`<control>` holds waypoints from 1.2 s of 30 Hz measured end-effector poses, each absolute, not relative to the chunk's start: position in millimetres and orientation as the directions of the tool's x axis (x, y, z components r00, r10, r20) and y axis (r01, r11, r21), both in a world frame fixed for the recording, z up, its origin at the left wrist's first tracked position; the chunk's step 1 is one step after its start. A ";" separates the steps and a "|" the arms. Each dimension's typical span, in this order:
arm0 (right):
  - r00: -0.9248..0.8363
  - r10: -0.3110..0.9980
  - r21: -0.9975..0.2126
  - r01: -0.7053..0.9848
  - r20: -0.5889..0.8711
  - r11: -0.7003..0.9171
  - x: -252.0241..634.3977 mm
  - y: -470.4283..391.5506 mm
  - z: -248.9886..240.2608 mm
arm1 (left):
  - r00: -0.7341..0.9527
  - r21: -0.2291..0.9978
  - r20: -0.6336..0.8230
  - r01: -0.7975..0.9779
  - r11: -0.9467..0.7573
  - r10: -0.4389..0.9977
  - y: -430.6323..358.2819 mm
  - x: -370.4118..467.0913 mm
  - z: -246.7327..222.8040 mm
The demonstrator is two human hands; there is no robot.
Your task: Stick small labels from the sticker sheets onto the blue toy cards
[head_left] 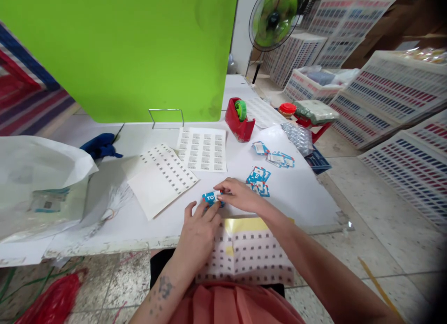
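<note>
A small blue, white and red card (210,198) printed with "TO" lies on the white table in front of me. My left hand (201,221) rests with its fingers apart, the fingertips holding down the card's lower edge. At the card's right side, the thumb and forefinger of my right hand (235,193) pinch a small white sticker (217,194) against its face; the fingertips partly cover it. A sheet of small square code stickers (258,254) lies across my lap, under my forearms. To the right are several similar cards (258,177) in a loose pile.
Further right lie more cards with barcode labels (279,158). Behind are a barcode sheet (203,149), another code sheet (164,175) and a red tape dispenser (239,121). A plastic bag (38,175) and white strings (117,203) are at left. A green board (139,49) stands behind.
</note>
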State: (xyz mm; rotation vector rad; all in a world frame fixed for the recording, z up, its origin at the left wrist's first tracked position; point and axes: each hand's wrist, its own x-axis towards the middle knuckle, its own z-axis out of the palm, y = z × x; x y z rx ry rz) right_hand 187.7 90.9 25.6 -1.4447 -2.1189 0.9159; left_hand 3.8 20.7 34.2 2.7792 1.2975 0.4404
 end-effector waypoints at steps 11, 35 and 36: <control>-0.286 0.953 -0.622 0.765 -0.097 0.166 173.1 100.5 33.8 | 0.589 0.216 0.226 0.746 -0.630 0.776 21.3 4.6 29.1; -0.211 0.977 -0.711 0.689 -0.009 0.142 178.2 91.7 33.2 | 0.540 0.347 0.196 0.743 -0.573 0.818 1.8 -5.9 33.2; -0.194 0.981 -0.739 0.665 -0.031 0.108 178.2 91.6 33.9 | 0.539 0.342 0.191 0.747 -0.571 0.820 1.9 -5.9 32.9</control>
